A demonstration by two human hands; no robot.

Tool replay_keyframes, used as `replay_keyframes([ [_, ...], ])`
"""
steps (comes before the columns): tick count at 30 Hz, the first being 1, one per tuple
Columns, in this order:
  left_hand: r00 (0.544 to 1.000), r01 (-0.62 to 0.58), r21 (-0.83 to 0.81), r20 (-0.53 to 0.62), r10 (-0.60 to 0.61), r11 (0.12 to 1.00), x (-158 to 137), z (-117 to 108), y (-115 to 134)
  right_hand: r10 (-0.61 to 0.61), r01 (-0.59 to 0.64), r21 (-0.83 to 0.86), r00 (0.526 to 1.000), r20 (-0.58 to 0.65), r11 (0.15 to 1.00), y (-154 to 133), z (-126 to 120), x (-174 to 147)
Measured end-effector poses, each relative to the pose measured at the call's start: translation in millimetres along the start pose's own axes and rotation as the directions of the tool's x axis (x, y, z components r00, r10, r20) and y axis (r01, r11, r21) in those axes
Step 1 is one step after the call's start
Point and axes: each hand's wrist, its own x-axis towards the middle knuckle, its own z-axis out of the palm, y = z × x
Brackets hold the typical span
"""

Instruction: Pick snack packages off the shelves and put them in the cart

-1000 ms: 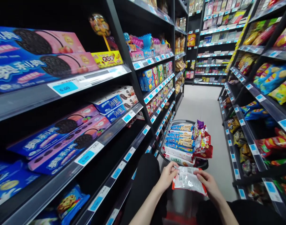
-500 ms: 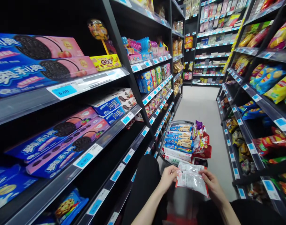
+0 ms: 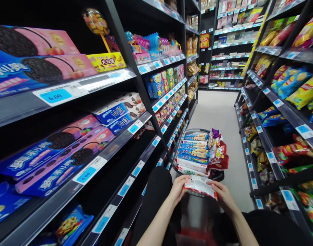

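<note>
A silver-white snack packet with red edges point(image 3: 200, 186) is held level between my two hands, over the near rim of a dark shopping basket point(image 3: 221, 177). My left hand point(image 3: 180, 187) grips its left end, thumb on top. On the right end, my right hand point(image 3: 221, 194) pinches the packet between thumb and fingers. Several blue-and-cream biscuit packs point(image 3: 194, 147) lie in a stack inside the basket, with white-and-red packs point(image 3: 193, 164) at its near side. Red and purple snack bags point(image 3: 218, 148) fill the basket's right side.
Left shelves hold blue-and-pink cookie boxes point(image 3: 53, 68), a yellow box point(image 3: 107, 62) and toy candies point(image 3: 153, 44). Chip bags point(image 3: 291, 83) line the shelves on the right. The aisle floor point(image 3: 214, 109) runs to a back shelf point(image 3: 230, 56). My dark-clothed knees flank the basket's near side.
Both hands have moved slightly left and up with the packet, which is now tilted flatter and closer to the basket. The view has shifted a little.
</note>
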Motion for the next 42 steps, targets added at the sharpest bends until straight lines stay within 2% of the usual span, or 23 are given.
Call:
replay_keyframes([
  [3, 0.996, 0.006, -0.023, 0.092, -0.003, 1.0, -3.7, 0.5, 8.1, 0.041, -0.085, 0.264, 0.985, 0.168, 0.961, -7.0, -2.3, -5.3],
  [5, 0.992, -0.035, 0.047, 0.124, 0.029, 0.998, -3.9, 0.8, 9.1, 0.006, -0.058, 0.279, 0.983, 0.184, 0.959, -6.7, -4.2, -6.5],
  [7, 0.994, -0.086, 0.246, 0.085, 0.067, 0.966, -1.7, 0.7, 6.6, 0.015, -0.031, 0.178, 0.996, 0.088, 0.983, -0.5, -4.5, -4.0],
  [10, 0.994, -0.094, 0.509, 0.005, 0.106, 0.856, 3.4, -2.0, 1.0, 0.106, -0.107, -0.016, 0.992, -0.074, 0.994, 13.7, -1.4, 3.7],
  [13, 0.993, -0.079, 0.589, -0.022, 0.114, 0.804, 6.3, -6.2, -0.8, 0.109, -0.135, -0.147, 0.978, -0.176, 0.98, 22.4, 0.6, 9.2],
  [16, 0.991, -0.09, 0.631, -0.02, 0.132, 0.77, 5.7, -7.0, 2.0, 0.08, -0.117, -0.176, 0.976, -0.203, 0.978, 20.5, -3.3, 9.4],
  [22, 0.999, -0.047, 0.64, 0.025, 0.04, 0.767, 2.4, -0.8, 8.9, 0.267, -0.266, 0.015, 0.96, -0.081, 0.964, 4.6, -9.9, 2.7],
  [25, 0.999, -0.038, 0.635, 0.022, 0.032, 0.772, 2.7, -1.5, 8.5, 0.285, -0.285, 0.012, 0.956, -0.073, 0.958, -0.4, -7.0, 1.4],
  [28, 1.0, -0.026, 0.635, 0.014, 0.022, 0.772, 2.7, -3.8, 5.2, 0.171, -0.183, -0.16, 0.981, -0.089, 0.97, -1.5, -6.3, 1.0],
  [30, 1.0, -0.006, 0.627, 0.023, -0.011, 0.779, 1.2, -4.4, 3.5, 0.073, -0.084, -0.314, 0.996, -0.046, 0.946, -0.8, -8.8, -0.3],
  [32, 0.997, 0.006, 0.578, 0.055, -0.046, 0.816, -1.5, -3.6, 4.1, 0.028, -0.025, -0.4, 1.0, 0.001, 0.916, -0.1, -13.4, -2.5],
  [34, 0.995, -0.003, 0.446, 0.086, -0.039, 0.895, -4.5, -2.1, 6.7, -0.014, 0.012, -0.409, 1.0, -0.001, 0.913, -0.3, -18.8, -4.3],
  [37, 0.998, -0.021, 0.226, 0.07, 0.006, 0.974, -7.7, 0.4, 9.8, -0.083, 0.07, -0.309, 0.996, -0.028, 0.948, -1.7, -24.5, -4.5],
  [39, 0.998, -0.035, 0.224, 0.049, 0.025, 0.974, -8.1, 1.9, 8.9, -0.106, 0.092, -0.249, 0.993, -0.045, 0.964, -1.7, -24.2, -3.4],
  [42, 0.99, -0.138, 0.304, 0.022, 0.138, 0.943, -6.6, 4.0, 3.8, -0.145, 0.101, -0.305, 0.982, -0.125, 0.947, 1.3, -17.8, -1.5],
])
